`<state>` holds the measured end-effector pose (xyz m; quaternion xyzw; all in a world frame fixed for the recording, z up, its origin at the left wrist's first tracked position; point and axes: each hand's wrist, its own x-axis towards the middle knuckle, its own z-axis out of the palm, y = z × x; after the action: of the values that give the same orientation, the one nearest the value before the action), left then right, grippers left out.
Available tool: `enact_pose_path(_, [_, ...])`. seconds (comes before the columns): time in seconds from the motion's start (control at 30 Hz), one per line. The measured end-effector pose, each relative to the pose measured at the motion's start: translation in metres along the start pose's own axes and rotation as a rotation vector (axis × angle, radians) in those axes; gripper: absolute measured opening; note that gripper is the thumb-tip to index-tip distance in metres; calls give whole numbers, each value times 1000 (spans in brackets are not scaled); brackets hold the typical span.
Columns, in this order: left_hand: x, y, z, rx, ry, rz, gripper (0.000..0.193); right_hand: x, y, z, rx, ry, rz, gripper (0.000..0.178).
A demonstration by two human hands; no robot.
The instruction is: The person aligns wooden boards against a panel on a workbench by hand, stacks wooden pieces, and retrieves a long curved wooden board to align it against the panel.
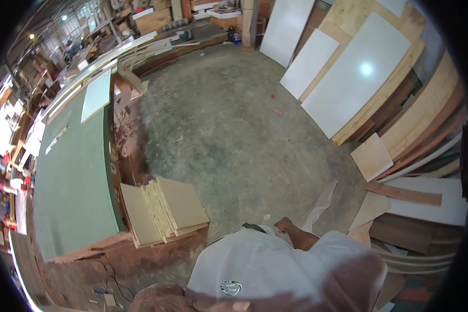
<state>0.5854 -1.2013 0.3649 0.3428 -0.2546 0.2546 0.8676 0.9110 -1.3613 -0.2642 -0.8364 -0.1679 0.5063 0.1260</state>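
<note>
My right hand [284, 225] is in front of my waist, by the hem of my light grey shirt [291, 265]. Its fingers look curled, and whatever may be in them is hidden. Just beyond it, a thin translucent plastic sheet [321, 206] lies on the concrete floor; I cannot tell whether they touch. Part of my left hand [192, 302] shows close up along the lower edge, mostly cut off, with one fingertip across my shirt. To the left, a stack of cut boards [182, 203] leans against the end of a green-topped table [78, 177].
White panels [359, 73] and plywood sheets lean along the right side. A pale offcut [373, 157] and a curved wooden strip [411, 194] lie nearer. A white board [96, 96] rests on the table's far end. A dark cable [114, 281] trails on the floor at lower left.
</note>
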Motion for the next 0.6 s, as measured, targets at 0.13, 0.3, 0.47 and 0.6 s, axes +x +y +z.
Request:
enact_pose_path(0.13, [1,7,-7,-140,-5,-107,91,16,7,23,-122,29,-61,17])
enact_pose_path(0.3, [3,11,-10,-321,37,-124,92,32,-1,31,-794,170,-461,30])
enact_pose_path(0.47, [34,35,-43,-258,4,-216,91,24,-24,6,-897,197,-689,29])
enact_pose_path(0.6, [77,43,-104,-183,-15,-173,84,48,-26,-24,-674,-17,-358,28])
